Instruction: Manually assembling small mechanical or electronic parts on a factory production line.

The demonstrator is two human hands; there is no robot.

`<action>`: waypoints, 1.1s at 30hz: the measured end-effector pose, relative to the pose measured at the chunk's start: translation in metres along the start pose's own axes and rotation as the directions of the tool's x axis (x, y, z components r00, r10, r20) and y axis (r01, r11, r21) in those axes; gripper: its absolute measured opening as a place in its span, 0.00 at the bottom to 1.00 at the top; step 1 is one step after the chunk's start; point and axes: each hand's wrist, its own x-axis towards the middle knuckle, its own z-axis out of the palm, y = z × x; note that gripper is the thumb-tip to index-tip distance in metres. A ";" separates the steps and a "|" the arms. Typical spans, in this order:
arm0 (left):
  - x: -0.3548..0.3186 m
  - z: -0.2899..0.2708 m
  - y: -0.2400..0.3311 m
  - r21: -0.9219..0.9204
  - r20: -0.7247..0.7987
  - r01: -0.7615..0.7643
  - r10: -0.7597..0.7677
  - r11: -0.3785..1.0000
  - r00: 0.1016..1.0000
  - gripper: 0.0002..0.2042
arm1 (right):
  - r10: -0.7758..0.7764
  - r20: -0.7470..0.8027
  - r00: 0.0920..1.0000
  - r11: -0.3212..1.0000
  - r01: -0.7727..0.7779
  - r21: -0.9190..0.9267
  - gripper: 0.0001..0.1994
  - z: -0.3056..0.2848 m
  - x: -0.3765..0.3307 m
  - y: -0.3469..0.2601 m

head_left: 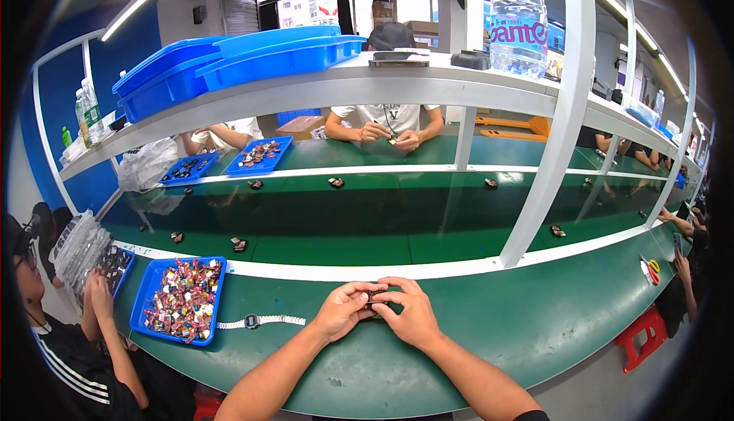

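Above the green worktable, my left hand [342, 312] and my right hand [411, 315] meet in front of me. Both are closed on one small dark part [375, 299], pinched between thumbs and fingers. The fingers cover most of it, so its exact kind is unclear. To the left, a blue tray [138, 308] is heaped with small reddish-brown parts [182, 299] bearing white and yellow pieces. A wristwatch [253, 321] with a pale band lies stretched out between that tray and my left forearm.
Beyond a white rail [321, 270], small part clusters [240, 244] lie on the green belt [382, 226]. A white post [547, 131] and shelf [428, 85] stand ahead. Yellow-handled scissors [651, 268] lie far right, near a red stool [642, 338]. Co-workers sit left, right and opposite.
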 end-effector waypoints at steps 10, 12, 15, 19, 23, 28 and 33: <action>0.001 -0.002 0.002 0.007 -0.013 0.006 -0.006 1.000 1.000 0.11 | 0.016 0.060 0.998 0.996 -0.021 0.085 0.10 0.001 0.001 0.014; 0.000 0.002 0.003 0.006 -0.015 0.011 -0.011 1.000 1.000 0.11 | 0.102 0.136 0.986 0.965 -0.131 0.227 0.09 -0.001 0.003 0.017; 0.001 0.003 0.002 0.010 -0.022 0.014 -0.014 1.000 1.000 0.11 | 0.044 0.114 0.993 0.986 -0.061 0.156 0.09 0.000 0.000 0.017; 0.000 0.000 0.002 0.022 -0.011 0.006 -0.006 1.000 1.000 0.12 | 0.011 0.053 0.999 1.000 -0.010 -0.004 0.09 0.000 0.000 0.005; 0.001 0.001 0.002 0.018 -0.036 0.005 -0.005 1.000 0.999 0.11 | 0.012 0.032 0.999 1.000 -0.011 -0.020 0.09 0.003 -0.002 0.005; 0.001 0.000 0.001 0.019 -0.030 0.000 0.001 1.000 1.000 0.11 | 0.064 0.008 0.998 0.996 -0.064 0.056 0.10 0.008 -0.003 0.010; 0.000 0.001 0.002 0.021 -0.019 0.001 -0.001 1.000 1.000 0.11 | 0.073 0.102 0.992 0.986 -0.087 0.141 0.08 0.004 -0.001 0.014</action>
